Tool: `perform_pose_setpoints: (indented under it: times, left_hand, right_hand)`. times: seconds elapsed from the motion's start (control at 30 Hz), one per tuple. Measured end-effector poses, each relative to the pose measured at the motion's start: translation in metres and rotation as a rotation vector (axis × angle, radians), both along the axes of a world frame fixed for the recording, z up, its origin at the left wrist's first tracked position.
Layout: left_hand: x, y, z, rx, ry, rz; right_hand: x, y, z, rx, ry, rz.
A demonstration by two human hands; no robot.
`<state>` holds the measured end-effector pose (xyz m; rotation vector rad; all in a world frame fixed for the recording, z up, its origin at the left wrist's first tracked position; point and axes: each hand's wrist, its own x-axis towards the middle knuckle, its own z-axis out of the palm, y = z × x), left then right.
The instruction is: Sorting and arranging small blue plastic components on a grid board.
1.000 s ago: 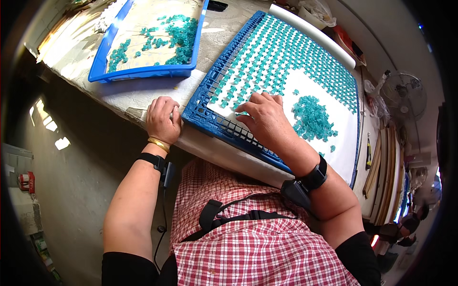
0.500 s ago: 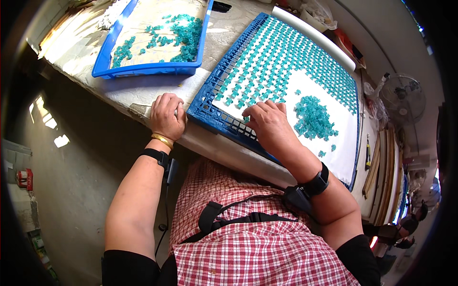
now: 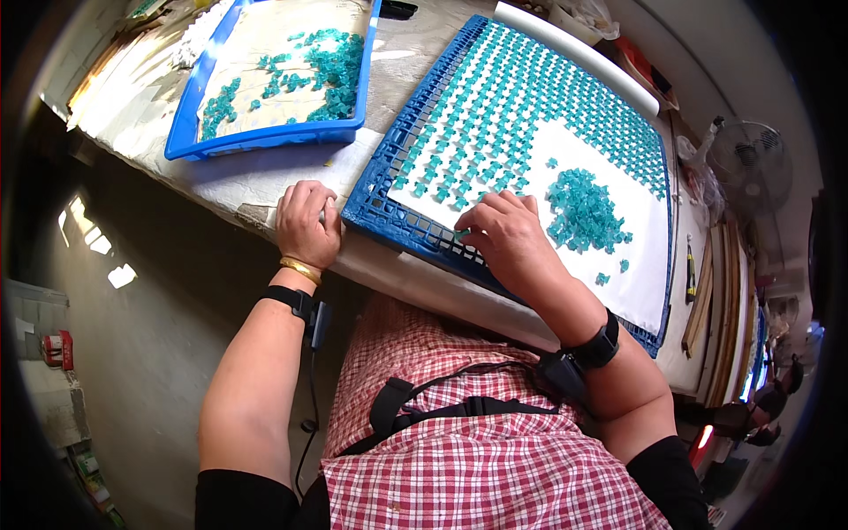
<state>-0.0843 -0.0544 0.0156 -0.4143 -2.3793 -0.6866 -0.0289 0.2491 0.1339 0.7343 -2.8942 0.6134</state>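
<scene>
My right hand [image 3: 511,234] is closed in a pinch over the near edge of a white sheet [image 3: 627,291]. A small teal translucent piece [image 3: 462,234] shows at its fingertips. Rows of similar teal pieces [image 3: 477,132] cover much of the sheet, which lies on a blue lattice tray [image 3: 375,199]. To the right of that hand lies a loose heap of teal pieces [image 3: 585,210], with a few strays beside it. My left hand [image 3: 307,223] rests at the table's front edge, left of the tray, with its fingers curled in; what they may hold is hidden.
A blue bin [image 3: 256,132] with more teal pieces stands at the back left of the worktable [image 3: 225,181]. Along the tray's far side lies a white roll [image 3: 574,57]. On the right are a yellow-and-black tool [image 3: 690,274], wooden strips [image 3: 707,309] and a fan [image 3: 746,159].
My right hand has shifted slightly, and the teal piece at its fingertips now sits lower in the picture. My left hand has stayed at the table edge. The whole view has tilted a little.
</scene>
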Motion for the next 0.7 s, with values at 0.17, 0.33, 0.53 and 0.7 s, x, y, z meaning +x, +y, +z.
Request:
perform_pose_setpoints:
  times: [0.17, 0.33, 0.53, 0.7]
  left_hand:
    - [0.002, 0.0, 0.003, 0.002, 0.005, -0.011]
    - [0.002, -0.001, 0.004, 0.013, 0.001, -0.02]
    - [-0.002, 0.002, 0.002, 0.055, 0.022, -0.024]
    - [0.003, -0.012, -0.005, 0.709, -0.329, -0.062]
  right_hand:
    - [0.011, 0.017, 0.011, -0.329, -0.096, -0.193]
    - [0.015, 0.023, 0.017, -0.385, -0.182, -0.278]
    - [0.035, 0.019, 0.011, -0.476, -0.322, -0.293]
    - [0.05, 0.031, 0.011, -0.496, -0.354, -0.246]
